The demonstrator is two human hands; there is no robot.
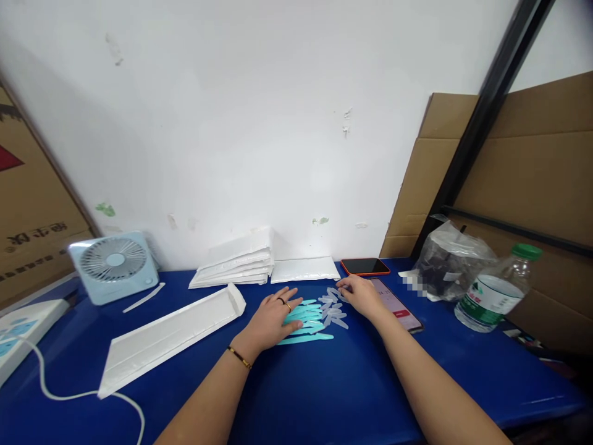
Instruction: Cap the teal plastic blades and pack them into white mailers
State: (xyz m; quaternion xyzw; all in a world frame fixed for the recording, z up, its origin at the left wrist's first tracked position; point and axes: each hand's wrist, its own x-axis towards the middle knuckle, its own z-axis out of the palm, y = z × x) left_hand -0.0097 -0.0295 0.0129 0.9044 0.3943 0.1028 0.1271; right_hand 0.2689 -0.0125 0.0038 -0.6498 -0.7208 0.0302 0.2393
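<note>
On the blue tabletop, a row of slim teal plastic sticks [311,329] lies side by side, shaped like eyebrow razors. My left hand [271,318] rests flat over their left ends, fingers spread, holding none of them. Just right of the sticks is a loose pile of small translucent plastic sleeves [331,309]. At the pile's upper right edge, my right hand [361,295] has its fingers bent and pinched on a translucent sleeve, partly hidden by the fingertips.
An open white padded envelope [171,337] lies at left, with stacked white envelopes [236,259] and one flat envelope [306,270] by the wall. A fan [115,266] and white cable [41,364] are left. Two phones [365,266], a bagged cup [447,259] and a water bottle [493,296] stand right.
</note>
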